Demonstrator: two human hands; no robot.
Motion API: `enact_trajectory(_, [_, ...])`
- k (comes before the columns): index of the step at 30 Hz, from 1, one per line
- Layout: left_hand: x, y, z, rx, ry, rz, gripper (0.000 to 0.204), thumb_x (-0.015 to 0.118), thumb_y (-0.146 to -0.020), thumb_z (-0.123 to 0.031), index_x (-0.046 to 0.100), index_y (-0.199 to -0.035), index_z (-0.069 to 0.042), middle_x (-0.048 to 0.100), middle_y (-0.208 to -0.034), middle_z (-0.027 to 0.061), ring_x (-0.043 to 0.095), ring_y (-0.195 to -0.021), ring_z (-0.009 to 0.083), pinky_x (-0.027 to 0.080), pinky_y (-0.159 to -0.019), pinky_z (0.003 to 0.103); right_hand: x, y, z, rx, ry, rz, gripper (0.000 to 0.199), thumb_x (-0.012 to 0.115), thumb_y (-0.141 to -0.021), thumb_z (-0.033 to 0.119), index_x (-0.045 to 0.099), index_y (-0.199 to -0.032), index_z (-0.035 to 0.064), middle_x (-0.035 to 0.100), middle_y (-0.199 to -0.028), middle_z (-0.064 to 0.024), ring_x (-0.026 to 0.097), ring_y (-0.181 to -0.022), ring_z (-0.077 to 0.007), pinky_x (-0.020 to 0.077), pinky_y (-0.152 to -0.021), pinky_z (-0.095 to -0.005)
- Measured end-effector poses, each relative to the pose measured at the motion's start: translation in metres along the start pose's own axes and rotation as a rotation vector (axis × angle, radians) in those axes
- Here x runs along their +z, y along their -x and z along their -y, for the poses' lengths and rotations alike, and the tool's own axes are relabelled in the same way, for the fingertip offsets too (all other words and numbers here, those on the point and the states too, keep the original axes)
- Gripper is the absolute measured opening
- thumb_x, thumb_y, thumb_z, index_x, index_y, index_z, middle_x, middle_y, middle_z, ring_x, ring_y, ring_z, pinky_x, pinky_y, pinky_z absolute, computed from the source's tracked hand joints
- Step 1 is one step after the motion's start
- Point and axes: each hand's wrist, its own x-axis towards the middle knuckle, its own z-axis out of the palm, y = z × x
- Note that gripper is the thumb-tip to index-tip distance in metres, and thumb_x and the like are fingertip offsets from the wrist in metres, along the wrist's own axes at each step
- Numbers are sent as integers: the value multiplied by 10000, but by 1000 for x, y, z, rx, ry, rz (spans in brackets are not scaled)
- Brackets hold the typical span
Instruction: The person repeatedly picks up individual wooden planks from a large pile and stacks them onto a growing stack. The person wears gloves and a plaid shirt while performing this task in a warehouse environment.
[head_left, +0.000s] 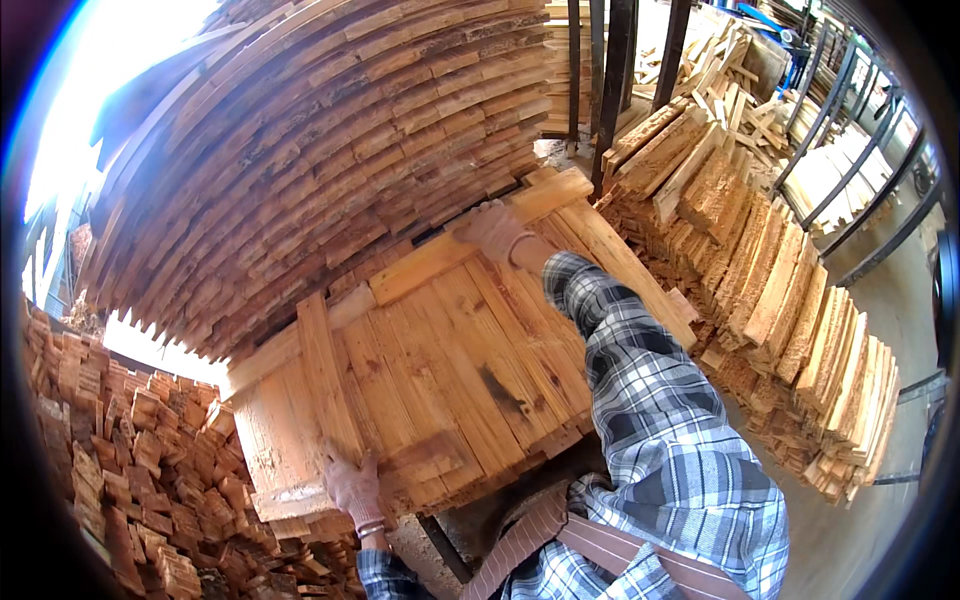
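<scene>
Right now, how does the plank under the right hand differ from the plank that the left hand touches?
The plank under the right hand, the cross plank, lies across the top of the stacked boards, along their far edge. The near plank at the left hand runs lengthwise, toward the person. The cross plank looks longer. Both are pale, rough-sawn wood, and both hands wear gloves.

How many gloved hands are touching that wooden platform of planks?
2. The left hand grips the near lower edge of the plank platform; the right hand rests on the cross board at its far side. No other hands show.
</scene>
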Motion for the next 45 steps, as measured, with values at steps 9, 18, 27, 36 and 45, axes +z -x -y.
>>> enact_trajectory(9, [-13, -15, 13, -18, 37, 176, 690, 702, -793, -545, 555, -1265, -64, 661, -1029, 155, 670, -936, 312, 539, -784, 475, -12, 80, 197, -210, -1345, -128, 492, 651, -908, 347, 599, -1302, 57, 672, -950, -80, 650, -871, -144, 526, -738, -302])
enact_trajectory(18, [-50, 40, -79, 115, 1543, 473, 577, 655, -893, -162, 449, -1405, 4, 631, -1063, 105, 611, -880, 144, 520, -758, 258, -37, 95, 224, -26, -2178, 57, 511, 685, -895, 320, 527, -1299, 51, 628, -999, -70, 629, -856, -193, 539, -751, -351])
enact_trajectory(27, [9, 130, -132, 556, 1153, 318, 682, 744, -829, -295, 498, -1380, 22, 556, -1373, 219, 545, -1262, 246, 407, -1080, 382, -63, 266, 20, 394, -2054, -355, 977, 702, -738, 52, 160, -1549, 10, 548, -1110, -121, 590, -891, -186, 558, -778, -285])
enact_trajectory(36, [-4, 25, -31, 355, 305, -3, 804, 818, -728, -390, 474, -1402, -121, 506, -1405, 135, 476, -1288, 345, 396, -1080, 468, 67, 357, -42, 878, -1943, -744, 1000, 651, -695, -33, 174, -1569, 59, 517, -1360, -172, 605, -1055, -260, 541, -911, -317])
enact_trajectory(45, [15, 14, -9, 594, -3, 119, 964, 862, -585, -452, 456, -1409, -160, 487, -1404, 97, 403, -1341, 302, 255, -1159, 498, 10, 344, -57, 810, -1370, -196, 1005, 743, -677, 66, 245, -1550, 61, 546, -1292, -192, 625, -1052, -285, 559, -927, -358])
